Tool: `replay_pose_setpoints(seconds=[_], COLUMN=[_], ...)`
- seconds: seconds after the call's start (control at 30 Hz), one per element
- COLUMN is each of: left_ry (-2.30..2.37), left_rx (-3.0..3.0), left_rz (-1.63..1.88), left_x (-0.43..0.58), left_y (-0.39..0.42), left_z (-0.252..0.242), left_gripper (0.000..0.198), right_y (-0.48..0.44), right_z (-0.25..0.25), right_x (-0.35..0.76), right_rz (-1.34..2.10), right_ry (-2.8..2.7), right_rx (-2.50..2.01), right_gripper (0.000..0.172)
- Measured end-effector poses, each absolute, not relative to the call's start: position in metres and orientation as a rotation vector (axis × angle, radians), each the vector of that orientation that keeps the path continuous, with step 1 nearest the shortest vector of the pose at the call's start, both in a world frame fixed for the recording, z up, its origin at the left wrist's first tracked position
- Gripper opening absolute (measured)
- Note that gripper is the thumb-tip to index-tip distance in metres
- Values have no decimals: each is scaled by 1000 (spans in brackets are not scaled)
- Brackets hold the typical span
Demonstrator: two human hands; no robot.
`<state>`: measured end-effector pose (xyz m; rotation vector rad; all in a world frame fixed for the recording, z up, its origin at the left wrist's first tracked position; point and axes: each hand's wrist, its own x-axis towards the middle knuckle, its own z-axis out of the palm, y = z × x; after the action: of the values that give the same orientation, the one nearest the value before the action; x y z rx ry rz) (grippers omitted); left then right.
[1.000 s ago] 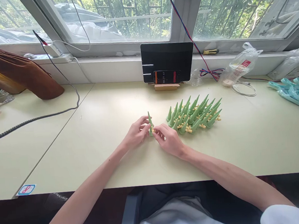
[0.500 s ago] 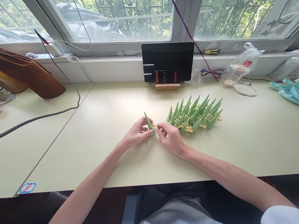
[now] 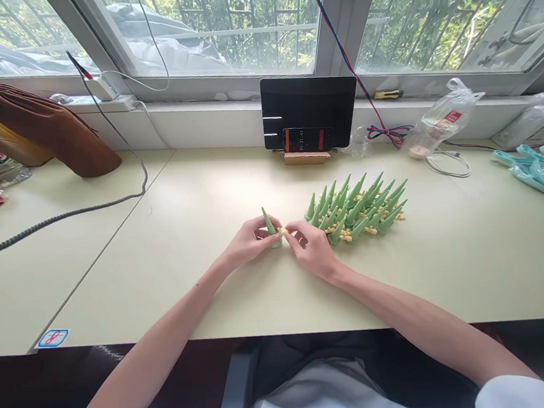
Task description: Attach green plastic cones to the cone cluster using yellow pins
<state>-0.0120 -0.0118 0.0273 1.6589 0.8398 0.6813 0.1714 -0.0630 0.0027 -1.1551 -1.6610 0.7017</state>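
A green pointed piece (image 3: 269,223) stands nearly upright, tip up, between the fingers of my left hand (image 3: 252,240). My right hand (image 3: 310,246) pinches a small yellow part (image 3: 282,231) at the right side of that green piece, and my fingertips almost meet there. Just beyond my right hand, several similar green pointed pieces with yellow parts (image 3: 358,209) stand close together on the pale table (image 3: 196,204). My fingers partly hide the base of the held piece.
Behind my hands, a black tablet (image 3: 310,105) and a phone (image 3: 308,140) lean on a cardboard stand. A brown bag (image 3: 66,139) and a dark cable (image 3: 63,216) lie left. At right are a plastic bag (image 3: 443,122) and light-blue items (image 3: 538,171).
The view has shifted slightly. The green piece and the yellow part have tilted a little between my fingers; both hands keep nearly the same place.
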Motion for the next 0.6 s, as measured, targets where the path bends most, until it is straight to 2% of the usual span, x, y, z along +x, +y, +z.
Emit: replay_pose_setpoints(seconds=[0.6], left_ry=[873], left_rx=[1701], left_rz=[740], left_x=[-10], left_y=[-15], left_z=[25], left_gripper=[25], right_y=[-61], right_z=[4], right_x=[172], right_rz=[777], right_ry=[-1685], right_rx=[-1162], right_gripper=[17])
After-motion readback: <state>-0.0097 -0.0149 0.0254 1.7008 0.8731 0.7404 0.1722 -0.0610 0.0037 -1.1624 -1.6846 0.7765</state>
